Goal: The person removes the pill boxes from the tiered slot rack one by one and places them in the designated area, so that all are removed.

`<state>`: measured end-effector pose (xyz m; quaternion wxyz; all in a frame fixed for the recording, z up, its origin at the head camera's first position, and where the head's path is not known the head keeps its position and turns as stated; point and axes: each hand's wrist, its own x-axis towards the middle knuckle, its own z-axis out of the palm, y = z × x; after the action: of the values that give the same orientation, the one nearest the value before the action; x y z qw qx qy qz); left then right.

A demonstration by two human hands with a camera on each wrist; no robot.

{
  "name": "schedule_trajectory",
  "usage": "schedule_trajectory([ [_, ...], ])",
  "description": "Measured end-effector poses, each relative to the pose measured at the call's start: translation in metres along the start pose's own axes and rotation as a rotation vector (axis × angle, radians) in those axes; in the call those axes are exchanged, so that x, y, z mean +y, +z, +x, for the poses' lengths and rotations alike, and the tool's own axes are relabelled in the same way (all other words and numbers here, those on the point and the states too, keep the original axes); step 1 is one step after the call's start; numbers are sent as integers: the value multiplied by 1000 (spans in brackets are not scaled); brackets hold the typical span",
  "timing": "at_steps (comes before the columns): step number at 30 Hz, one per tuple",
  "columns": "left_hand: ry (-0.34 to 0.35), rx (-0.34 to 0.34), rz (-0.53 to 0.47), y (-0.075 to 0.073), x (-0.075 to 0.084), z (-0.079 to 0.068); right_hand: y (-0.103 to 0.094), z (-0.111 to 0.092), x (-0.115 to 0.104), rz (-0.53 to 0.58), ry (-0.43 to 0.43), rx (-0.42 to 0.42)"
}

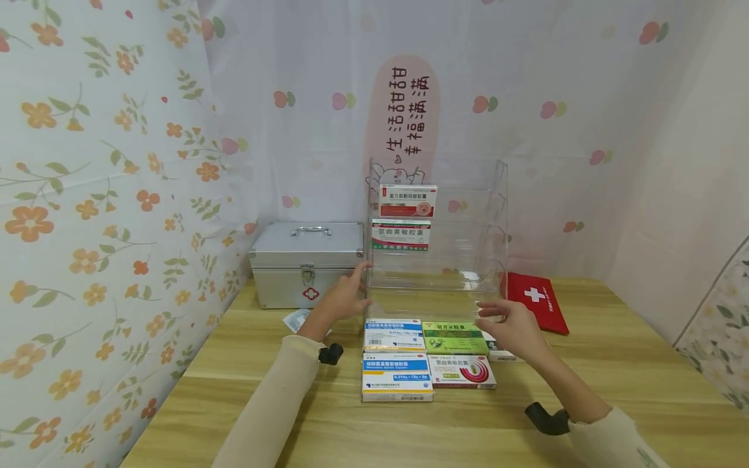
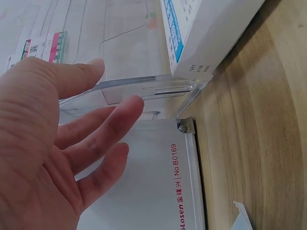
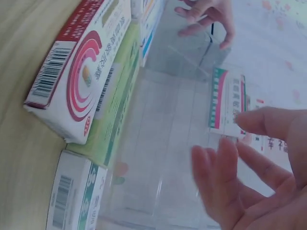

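My left hand (image 1: 342, 299) is at the left edge of a clear plastic tiered rack (image 1: 462, 253). In the left wrist view, its thumb and spread fingers lie either side of that edge, without closing on it. My right hand (image 1: 515, 325) is raised at the rack's lower right, fingers loosely bent and holding nothing. A red-and-white medicine box (image 1: 407, 201) sits in the rack above a green-and-white one (image 1: 400, 235). In front are two blue-and-white boxes (image 1: 393, 336), a green box (image 1: 455, 338), a white-and-red box (image 1: 462, 372) and a white box (image 3: 72, 196), partly hidden in the head view.
A silver first-aid case (image 1: 307, 266) stands left of the rack, close to the left hand. A red pouch (image 1: 537, 302) with a white cross lies at the rack's right. Before the case lies a small pale packet (image 1: 297, 320). Patterned curtains hang behind the wooden table (image 1: 468, 429).
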<state>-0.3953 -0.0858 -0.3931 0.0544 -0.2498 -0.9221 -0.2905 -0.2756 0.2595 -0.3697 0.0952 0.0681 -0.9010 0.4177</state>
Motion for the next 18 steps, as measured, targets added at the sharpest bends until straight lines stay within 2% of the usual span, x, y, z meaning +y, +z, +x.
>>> schedule_trajectory([
  [7, -8, -2, -39, 2, 0, -1, 1, 11, -6, 60, -46, 142],
  [13, -13, 7, -20, 4, -1, -2, 1, 20, -14, 96, -73, 173],
  [18, -5, 19, -32, 7, -3, -2, -3, 30, -22, 107, -85, 165],
])
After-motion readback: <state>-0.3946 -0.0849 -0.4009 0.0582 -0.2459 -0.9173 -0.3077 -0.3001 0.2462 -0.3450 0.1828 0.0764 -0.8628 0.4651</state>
